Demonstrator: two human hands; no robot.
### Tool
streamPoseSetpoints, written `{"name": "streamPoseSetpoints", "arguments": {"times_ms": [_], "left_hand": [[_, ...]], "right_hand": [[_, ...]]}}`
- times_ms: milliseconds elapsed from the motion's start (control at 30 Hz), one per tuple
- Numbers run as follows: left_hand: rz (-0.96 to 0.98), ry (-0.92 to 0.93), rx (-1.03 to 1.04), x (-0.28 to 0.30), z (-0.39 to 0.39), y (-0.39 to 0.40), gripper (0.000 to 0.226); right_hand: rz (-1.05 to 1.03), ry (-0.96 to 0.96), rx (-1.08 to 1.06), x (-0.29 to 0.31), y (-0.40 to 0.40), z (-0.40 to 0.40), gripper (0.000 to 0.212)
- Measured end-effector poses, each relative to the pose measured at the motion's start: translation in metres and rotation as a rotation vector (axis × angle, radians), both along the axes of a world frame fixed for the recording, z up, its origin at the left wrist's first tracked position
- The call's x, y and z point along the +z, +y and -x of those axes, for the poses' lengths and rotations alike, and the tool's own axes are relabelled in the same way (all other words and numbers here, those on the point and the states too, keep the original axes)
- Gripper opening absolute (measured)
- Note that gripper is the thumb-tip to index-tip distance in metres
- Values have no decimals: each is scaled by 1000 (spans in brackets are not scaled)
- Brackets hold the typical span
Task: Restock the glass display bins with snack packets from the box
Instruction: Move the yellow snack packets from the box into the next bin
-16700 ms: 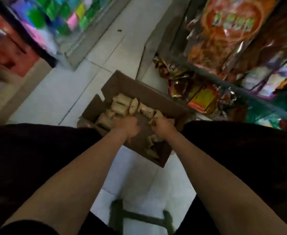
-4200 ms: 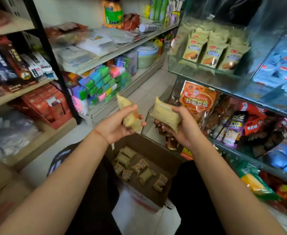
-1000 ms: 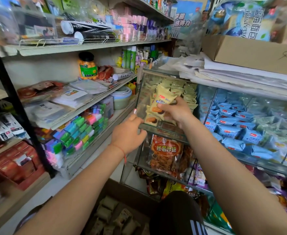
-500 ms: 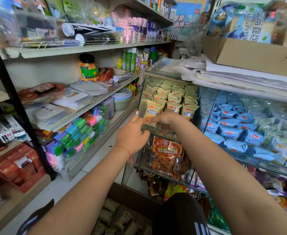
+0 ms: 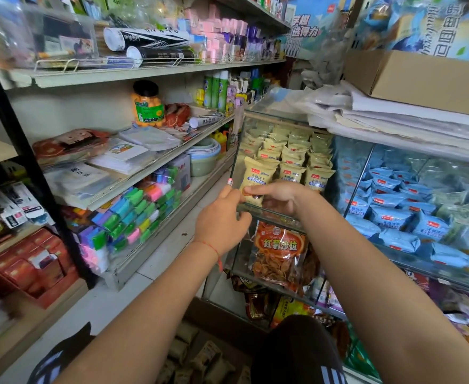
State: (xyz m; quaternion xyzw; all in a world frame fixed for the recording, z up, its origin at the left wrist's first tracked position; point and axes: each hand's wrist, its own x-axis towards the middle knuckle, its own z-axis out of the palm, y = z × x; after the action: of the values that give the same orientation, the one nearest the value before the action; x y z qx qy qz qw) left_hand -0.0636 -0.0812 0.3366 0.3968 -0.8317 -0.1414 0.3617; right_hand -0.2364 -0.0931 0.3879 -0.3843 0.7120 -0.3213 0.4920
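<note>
since half a second back both hands have barely shifted at the bin's front edge. near: box (image 5: 200,358) on the floor between the knees, packets left in it. left hand (image 5: 222,221) curled against the glass corner, gripping nothing visible. right hand (image 5: 276,198) inside the glass bin (image 5: 266,214), fingers curled on the front yellow packet (image 5: 257,176). farther: yellow rows fill that bin; blue packets (image 5: 399,214) in the bin beside it.
</note>
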Motion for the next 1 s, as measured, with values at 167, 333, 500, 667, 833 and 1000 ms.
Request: {"name": "streamPoseSetpoints", "arguments": {"times_ms": [167, 333, 500, 667, 833, 1000], "left_hand": [[2, -1, 18, -1, 2, -1, 12], [18, -1, 11, -2, 1, -1, 12], [7, 8, 10, -2, 3, 0, 12], [12, 0, 29, 1, 4, 2, 13], [-7, -42, 34, 4, 4, 1, 15], [20, -38, -25, 5, -10, 7, 27]], "right_hand": [[-27, 423, 8, -6, -4, 3, 101], [-33, 608, 20, -6, -7, 1, 104], [-70, 548, 62, 8, 2, 4, 75], [-14, 492, 10, 7, 4, 11, 47], [65, 543, -2, 3, 9, 3, 33], [292, 787, -103, 14, 33, 0, 22]]}}
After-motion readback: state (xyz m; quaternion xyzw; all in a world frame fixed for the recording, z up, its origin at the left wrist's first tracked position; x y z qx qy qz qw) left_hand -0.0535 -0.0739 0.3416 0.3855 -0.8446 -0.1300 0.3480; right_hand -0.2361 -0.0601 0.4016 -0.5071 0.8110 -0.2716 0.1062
